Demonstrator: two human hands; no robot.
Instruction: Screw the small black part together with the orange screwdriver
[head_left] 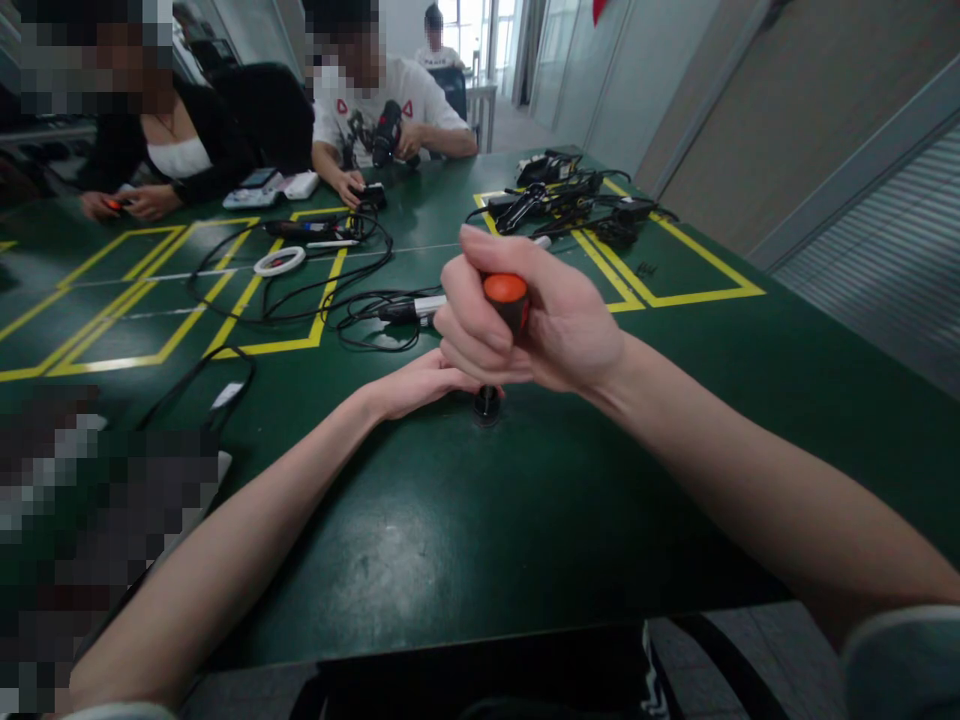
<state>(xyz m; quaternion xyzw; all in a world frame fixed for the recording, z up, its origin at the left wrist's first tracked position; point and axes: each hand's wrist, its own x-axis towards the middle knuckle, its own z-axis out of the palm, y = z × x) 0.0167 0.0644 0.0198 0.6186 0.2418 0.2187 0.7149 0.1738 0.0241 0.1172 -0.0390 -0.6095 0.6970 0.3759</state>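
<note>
My right hand (pixel 559 310) is wrapped round a screwdriver (pixel 506 290) with an orange-topped, dark handle, held upright. Its shaft points down into a small black round part (pixel 486 410) on the green table (pixel 570 500). Behind and below the right hand, my left hand (pixel 416 385) reaches in from the left, low over the table. Its fingers close about the black part and steady it, though the right hand hides most of them. The exact kind of the part is too small and dark to tell.
Beyond my hands lie a cabled black-and-white device (pixel 409 310), a white tape ring (pixel 279 262) and a black cable loop (pixel 217 318). A heap of black cables (pixel 555 205) is at the far right. Across the table, one person (pixel 397 90) holds a power drill (pixel 388 132); another sits left.
</note>
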